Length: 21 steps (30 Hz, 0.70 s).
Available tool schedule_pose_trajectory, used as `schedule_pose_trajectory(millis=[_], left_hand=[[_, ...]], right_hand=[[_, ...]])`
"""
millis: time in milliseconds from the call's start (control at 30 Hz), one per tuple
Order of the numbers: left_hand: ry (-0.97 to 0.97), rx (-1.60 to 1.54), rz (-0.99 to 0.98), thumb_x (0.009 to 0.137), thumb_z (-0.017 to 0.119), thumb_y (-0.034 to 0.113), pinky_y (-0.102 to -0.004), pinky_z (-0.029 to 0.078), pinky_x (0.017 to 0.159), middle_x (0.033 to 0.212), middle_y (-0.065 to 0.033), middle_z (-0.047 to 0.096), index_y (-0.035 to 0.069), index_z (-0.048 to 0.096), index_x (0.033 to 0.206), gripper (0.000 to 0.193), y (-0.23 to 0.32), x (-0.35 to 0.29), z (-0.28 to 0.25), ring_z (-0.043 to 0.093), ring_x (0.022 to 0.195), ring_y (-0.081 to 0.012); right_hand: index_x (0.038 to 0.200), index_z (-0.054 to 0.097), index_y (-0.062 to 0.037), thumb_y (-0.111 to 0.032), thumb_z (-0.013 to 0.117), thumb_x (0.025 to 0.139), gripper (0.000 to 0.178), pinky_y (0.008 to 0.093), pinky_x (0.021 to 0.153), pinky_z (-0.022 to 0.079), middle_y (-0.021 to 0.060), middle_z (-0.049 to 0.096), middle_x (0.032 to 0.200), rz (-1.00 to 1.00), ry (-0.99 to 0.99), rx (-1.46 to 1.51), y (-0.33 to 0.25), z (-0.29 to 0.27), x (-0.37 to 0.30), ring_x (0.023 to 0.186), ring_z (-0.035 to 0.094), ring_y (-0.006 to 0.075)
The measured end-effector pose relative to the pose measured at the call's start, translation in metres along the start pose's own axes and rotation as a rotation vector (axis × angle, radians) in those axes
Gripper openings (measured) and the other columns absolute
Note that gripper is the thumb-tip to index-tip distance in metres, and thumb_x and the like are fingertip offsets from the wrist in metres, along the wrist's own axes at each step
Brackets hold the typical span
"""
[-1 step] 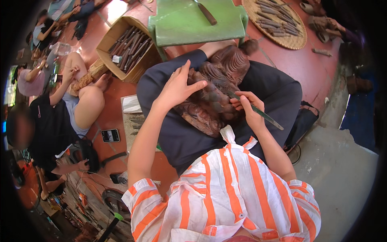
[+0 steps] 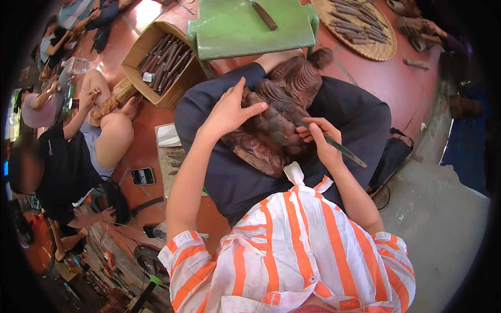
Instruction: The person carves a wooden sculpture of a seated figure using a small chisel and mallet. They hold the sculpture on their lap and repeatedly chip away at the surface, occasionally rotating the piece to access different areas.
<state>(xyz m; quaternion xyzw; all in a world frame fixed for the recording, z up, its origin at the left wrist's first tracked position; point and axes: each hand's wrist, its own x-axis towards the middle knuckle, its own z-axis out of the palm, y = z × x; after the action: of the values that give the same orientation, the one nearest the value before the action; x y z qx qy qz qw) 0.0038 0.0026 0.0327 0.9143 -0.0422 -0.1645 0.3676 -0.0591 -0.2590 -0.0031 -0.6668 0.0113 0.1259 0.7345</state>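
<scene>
The wood carving [image 2: 274, 125] lies on the person's lap, on dark cloth. The left hand [image 2: 229, 112] rests flat and open on its upper left side and grips nothing. The right hand [image 2: 321, 138] is closed around a thin chisel [image 2: 334, 146], with the tip on the carved surface. The carving looks heavy, stiff and hard, with fine ridges that may chip; it is best held by its thick outer edges.

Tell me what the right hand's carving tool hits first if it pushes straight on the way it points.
The right hand aims its chisel up-left; the tip already sits on the wooden carving. Further along is probably the left hand, though depth is unclear.
</scene>
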Motion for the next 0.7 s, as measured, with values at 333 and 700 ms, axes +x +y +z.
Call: schedule_pose_trajectory(millis=[333, 700], left_hand=[[-0.004, -0.662, -0.004, 0.093, 0.059, 0.030, -0.0301, 0.037, 0.101, 0.130, -0.0158, 0.055, -0.002, 0.048, 0.133, 0.053, -0.063, 0.023, 0.016, 0.051, 0.118, -0.0200], [0.270, -0.143, -0.132, 0.088, 0.065, 0.032, -0.0389, 0.040, 0.098, 0.132, -0.0183, 0.048, 0.000, 0.043, 0.137, 0.063, 0.000, -0.020, 0.007, 0.049, 0.121, -0.0309]], right_hand=[[0.108, 0.062, 0.0017, -0.014, 0.055, 0.095, 0.022, 0.0217, 0.068, 0.049, 0.0090, 0.070, 0.092, 0.103, 0.012, -0.070, 0.004, -0.006, 0.011, 0.076, 0.063, 0.0089], [0.085, 0.061, 0.0015, -0.032, 0.037, 0.102, 0.045, 0.0252, 0.066, 0.050, 0.0044, 0.060, 0.075, -0.080, 0.204, -0.523, -0.010, -0.069, 0.080, 0.077, 0.060, 0.0128]])
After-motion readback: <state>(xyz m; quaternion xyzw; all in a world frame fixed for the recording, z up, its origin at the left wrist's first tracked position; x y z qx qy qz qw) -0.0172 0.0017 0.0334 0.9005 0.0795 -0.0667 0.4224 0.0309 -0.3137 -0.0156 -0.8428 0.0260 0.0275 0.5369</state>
